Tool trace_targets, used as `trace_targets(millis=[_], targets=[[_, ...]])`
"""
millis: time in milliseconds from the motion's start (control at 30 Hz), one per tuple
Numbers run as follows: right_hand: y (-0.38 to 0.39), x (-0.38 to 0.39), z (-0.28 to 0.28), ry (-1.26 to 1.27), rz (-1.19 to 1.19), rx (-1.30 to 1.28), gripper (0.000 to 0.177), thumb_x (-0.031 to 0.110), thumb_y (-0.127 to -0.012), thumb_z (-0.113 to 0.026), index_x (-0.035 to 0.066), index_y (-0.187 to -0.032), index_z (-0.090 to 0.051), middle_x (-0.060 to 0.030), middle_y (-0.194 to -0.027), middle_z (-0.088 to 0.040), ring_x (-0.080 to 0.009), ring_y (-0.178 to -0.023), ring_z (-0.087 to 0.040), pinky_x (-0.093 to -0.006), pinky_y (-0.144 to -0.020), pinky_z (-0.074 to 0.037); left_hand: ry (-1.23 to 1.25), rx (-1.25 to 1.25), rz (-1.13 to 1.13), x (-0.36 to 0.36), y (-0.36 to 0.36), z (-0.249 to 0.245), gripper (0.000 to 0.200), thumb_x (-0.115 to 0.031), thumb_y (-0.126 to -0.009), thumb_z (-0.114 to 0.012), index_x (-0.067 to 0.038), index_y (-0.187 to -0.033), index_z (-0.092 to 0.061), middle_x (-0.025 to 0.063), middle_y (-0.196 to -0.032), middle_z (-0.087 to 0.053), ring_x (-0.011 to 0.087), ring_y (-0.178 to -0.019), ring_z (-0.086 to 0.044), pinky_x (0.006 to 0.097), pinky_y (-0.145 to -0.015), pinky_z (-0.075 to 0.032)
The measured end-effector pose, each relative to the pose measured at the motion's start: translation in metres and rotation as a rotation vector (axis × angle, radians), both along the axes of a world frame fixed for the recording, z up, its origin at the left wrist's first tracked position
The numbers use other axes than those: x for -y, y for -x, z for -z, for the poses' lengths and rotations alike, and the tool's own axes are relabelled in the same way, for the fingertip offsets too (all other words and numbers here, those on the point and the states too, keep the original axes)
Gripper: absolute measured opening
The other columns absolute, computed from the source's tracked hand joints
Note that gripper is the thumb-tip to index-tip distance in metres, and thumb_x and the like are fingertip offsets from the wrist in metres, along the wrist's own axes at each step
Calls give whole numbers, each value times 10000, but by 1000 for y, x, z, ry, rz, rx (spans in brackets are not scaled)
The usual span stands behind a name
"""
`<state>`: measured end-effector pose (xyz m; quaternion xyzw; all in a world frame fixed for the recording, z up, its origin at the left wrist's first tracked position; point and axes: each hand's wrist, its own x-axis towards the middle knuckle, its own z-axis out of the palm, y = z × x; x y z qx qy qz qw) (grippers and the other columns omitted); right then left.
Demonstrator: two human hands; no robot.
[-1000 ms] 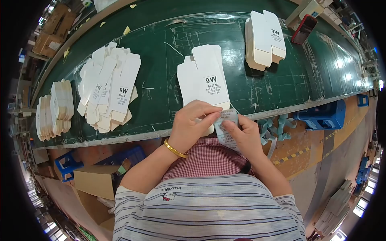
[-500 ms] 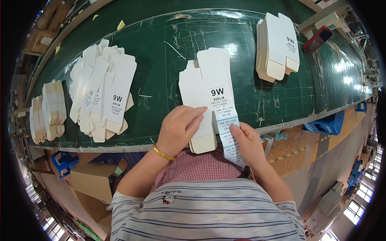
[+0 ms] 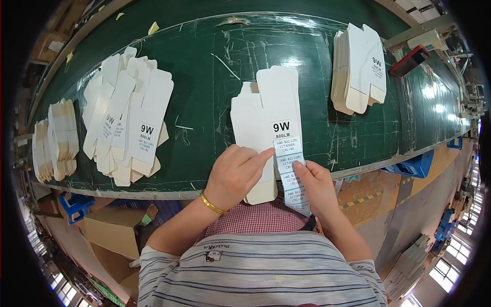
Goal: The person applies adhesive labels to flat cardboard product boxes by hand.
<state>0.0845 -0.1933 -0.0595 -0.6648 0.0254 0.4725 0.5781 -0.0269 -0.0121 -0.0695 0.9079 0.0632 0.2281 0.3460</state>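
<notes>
A stack of flat white cartons, the top one printed "9W 800LM", lies at the table's front edge before me. My right hand pinches a strip of pale blue labels with the thumb on top. The strip's upper end lies over the small print below "800LM". My left hand is over the carton's left part, its index fingertip at the left edge of the top label. The other fingers of that hand are curled, and whether they hold anything is hidden.
A loose heap of cartons lies at the left, with upright bundles farther left. Another stack stands at the back right beside a red phone. Below the green table are an open cardboard box and blue stools.
My left index finger has moved right and down to the top label's edge. The label strip now covers the carton's lines below "800LM". The whole view has shifted slightly.
</notes>
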Motion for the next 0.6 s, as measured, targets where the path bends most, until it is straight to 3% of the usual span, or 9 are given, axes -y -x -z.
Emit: trace_targets(millis=[600], targets=[[0, -7, -7, 25, 5, -18, 287, 213, -1007, -579, -54, -1066, -668, -20, -871, -676, -42, -726, -567, -213, -638, -471, -13, -28, 1, -1, -1, -1, 365, 17, -753, -698, -33, -1114, -712, 47, -806, -583, 207, -712, -544, 325, -631, -457]])
